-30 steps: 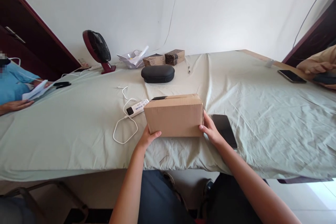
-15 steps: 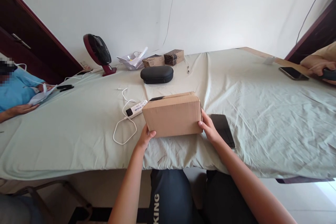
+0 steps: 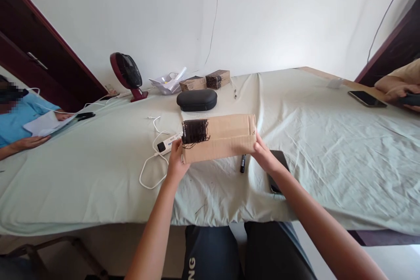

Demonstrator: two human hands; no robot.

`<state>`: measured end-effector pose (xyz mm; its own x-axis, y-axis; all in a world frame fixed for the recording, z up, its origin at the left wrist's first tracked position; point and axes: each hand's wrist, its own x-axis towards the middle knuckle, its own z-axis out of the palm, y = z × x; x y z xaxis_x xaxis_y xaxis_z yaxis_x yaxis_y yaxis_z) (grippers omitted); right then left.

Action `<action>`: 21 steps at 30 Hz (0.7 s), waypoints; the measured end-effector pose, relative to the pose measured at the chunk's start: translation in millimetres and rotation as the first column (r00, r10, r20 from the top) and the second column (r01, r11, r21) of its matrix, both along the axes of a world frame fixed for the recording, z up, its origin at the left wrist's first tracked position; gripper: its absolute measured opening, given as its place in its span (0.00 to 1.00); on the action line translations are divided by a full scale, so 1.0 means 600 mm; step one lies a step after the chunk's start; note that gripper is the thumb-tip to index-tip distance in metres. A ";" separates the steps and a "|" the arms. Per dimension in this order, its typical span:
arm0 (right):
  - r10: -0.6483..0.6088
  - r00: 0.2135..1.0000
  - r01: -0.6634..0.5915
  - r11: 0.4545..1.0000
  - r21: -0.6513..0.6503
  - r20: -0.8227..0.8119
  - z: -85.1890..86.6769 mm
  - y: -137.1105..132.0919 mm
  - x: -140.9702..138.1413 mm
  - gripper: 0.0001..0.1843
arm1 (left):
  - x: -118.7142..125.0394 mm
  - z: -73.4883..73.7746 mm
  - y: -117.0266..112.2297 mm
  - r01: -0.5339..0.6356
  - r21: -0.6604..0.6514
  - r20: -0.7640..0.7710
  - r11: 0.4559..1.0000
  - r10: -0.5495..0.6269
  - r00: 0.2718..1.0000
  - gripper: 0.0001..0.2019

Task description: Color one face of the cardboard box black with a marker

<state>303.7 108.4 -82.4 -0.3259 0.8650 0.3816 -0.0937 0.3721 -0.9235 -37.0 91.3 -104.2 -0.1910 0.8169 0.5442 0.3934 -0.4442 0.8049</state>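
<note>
A brown cardboard box [image 3: 223,137] is held up off the table, tipped so its top face with a black scribbled patch at the left end faces me. My left hand [image 3: 175,162] grips its left end and my right hand [image 3: 264,156] grips its right end. A black marker [image 3: 243,162] lies on the pale green tablecloth [image 3: 98,162] just below the box. A dark phone [image 3: 277,170] lies under my right wrist. A white power strip [image 3: 168,141] with a looped white cable sits left of the box.
Farther back lie a black oval case [image 3: 197,99], two small brown boxes [image 3: 205,81], a plastic bag [image 3: 166,82] and a red desk fan [image 3: 127,73]. A person in blue [image 3: 16,124] sits at the left with papers. Another person's arm [image 3: 398,87] and phone [image 3: 366,98] are at the right.
I have lifted the box off the table and tipped its top face toward me. A black marker that was hidden under it now shows on the cloth.
</note>
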 end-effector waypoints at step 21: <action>-0.210 0.977 0.203 0.964 0.173 0.024 -0.059 -0.015 -0.056 0.22 | 0.048 -0.085 0.051 0.283 -0.168 0.787 0.944 -0.044 0.616 0.45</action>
<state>270.2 99.2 -117.7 -0.1657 0.8393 0.5177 0.0383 0.5301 -0.8471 -8.2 122.2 -155.3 -0.2862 0.9575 0.0353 -0.4756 -0.1739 0.8623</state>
